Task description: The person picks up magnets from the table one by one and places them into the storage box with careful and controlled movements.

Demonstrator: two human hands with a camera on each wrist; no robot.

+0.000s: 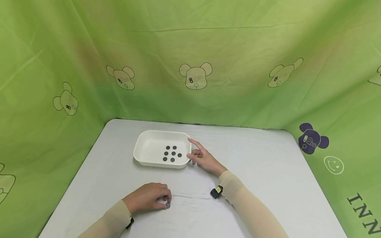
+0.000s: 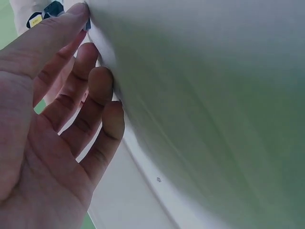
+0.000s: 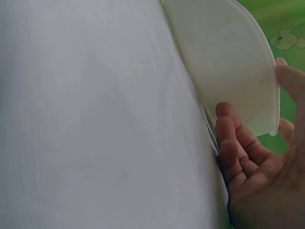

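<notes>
Near the front of the table, my left hand [image 1: 150,197] pinches a small dark grey disc [image 1: 168,205] between thumb and forefinger, close over the cloth. In the left wrist view the disc [image 2: 87,24] is mostly hidden behind the thumb; the other fingers curve loosely beside the cloth. A white rectangular tray [image 1: 146,161] stands farther back, left of centre. My right hand [image 1: 203,160] holds its right end: the thumb [image 3: 286,78] is at the rim, the forefinger reaches along to the far corner, and the remaining fingers curl against the outer wall. Several dark discs [image 1: 173,153] lie flat, spaced apart, in the tray's right half.
A white cloth [image 1: 256,172] covers the table. Green fabric walls [image 1: 238,43] printed with bear heads close in the back and both sides. Each sleeve carries a dark wrist device, the right one [image 1: 216,191] with a yellow label.
</notes>
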